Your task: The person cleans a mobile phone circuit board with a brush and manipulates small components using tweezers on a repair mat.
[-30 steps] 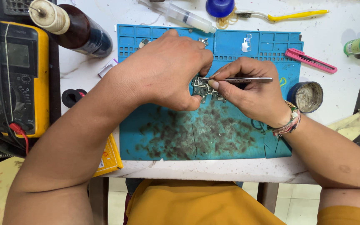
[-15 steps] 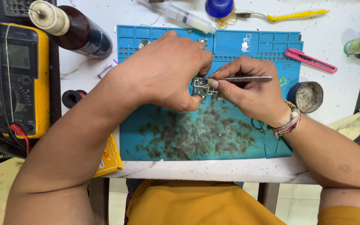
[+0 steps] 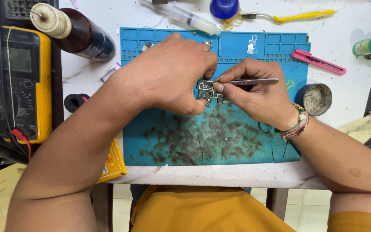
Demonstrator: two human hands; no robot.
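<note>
While both hands meet over the middle of the bench, the scene breaks down as follows.

Left hand: the left hand (image 3: 168, 75) curls palm-down, its fingertips pinched on the near-left edge of a small circuit board (image 3: 209, 91) and steadying it just above the mat.

Right hand: the right hand (image 3: 254, 92) pinches a pair of metal tweezers (image 3: 247, 81) between thumb and forefinger, other fingers tucked under.

Tool axis: the tweezers lie almost level, handle running out to the right, tips pointing left onto the board's upper edge.

Key relation: the board sits between the two hands, touching the left fingertips and just left of the right thumb; both hands are equally close.

Surface: a blue work mat (image 3: 220, 141), stained dark across its middle, lies under the hands.

Surroundings: a yellow multimeter (image 3: 16, 81) stands well to the left, a brown bottle (image 3: 76, 32) beyond it, a syringe (image 3: 185, 17) at the mat's far edge, a pink cutter (image 3: 318, 62) and a round tin (image 3: 315, 99) to the right.
</note>
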